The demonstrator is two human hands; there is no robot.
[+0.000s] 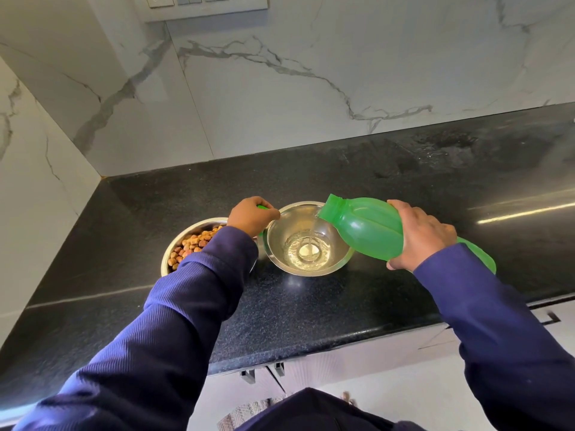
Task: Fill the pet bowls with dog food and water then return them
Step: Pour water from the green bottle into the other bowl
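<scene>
Two steel bowls stand side by side on a black counter. The left bowl holds brown kibble and is partly hidden by my left sleeve. The right bowl holds a little water. My right hand grips a green plastic bottle, tipped with its mouth over the right bowl's far rim; a thin stream of water falls into the bowl. My left hand is closed at that bowl's left rim, with a small green thing, probably the bottle cap, showing in its fingers.
A white marble wall stands behind and to the left of the counter, with a socket and switch panel high up. Wet patches mark the counter's far right. Cabinet handles show below the front edge.
</scene>
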